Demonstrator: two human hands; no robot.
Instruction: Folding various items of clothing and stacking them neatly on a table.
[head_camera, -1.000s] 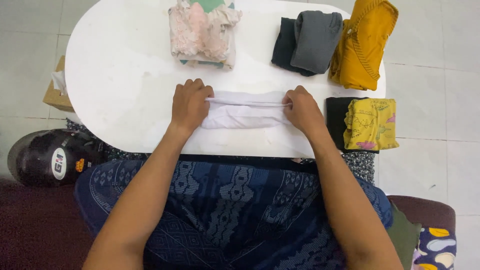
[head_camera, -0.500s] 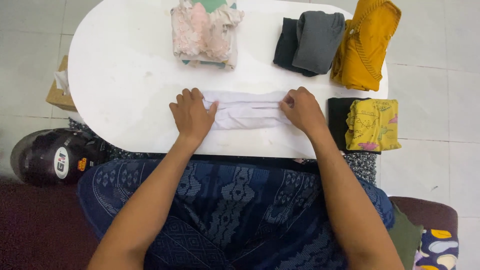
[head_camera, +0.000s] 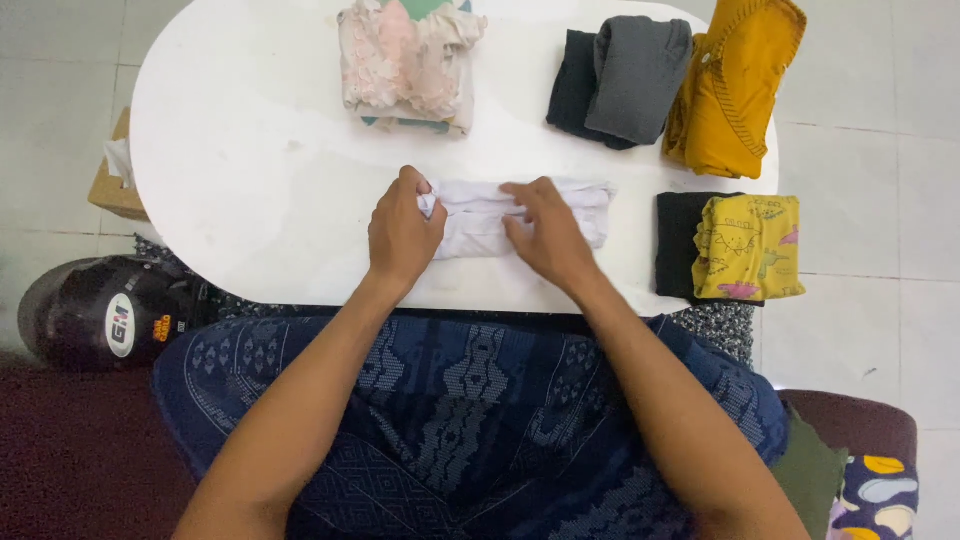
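White cloth (head_camera: 520, 215) on oval white table (head_camera: 250, 180), pale, seemingly tiled floor (head_camera: 860, 180)

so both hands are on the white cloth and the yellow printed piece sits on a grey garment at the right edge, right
Not quite. In the head view the yellow printed piece lies on a black garment, not a grey one. The rest holds: the left hand and right hand are on the white cloth.

The scene is lit softly and evenly from above; the white surface (head_camera: 250, 180) is rendered bright without glare (shadows stay faint), while the lower corners are left dim.
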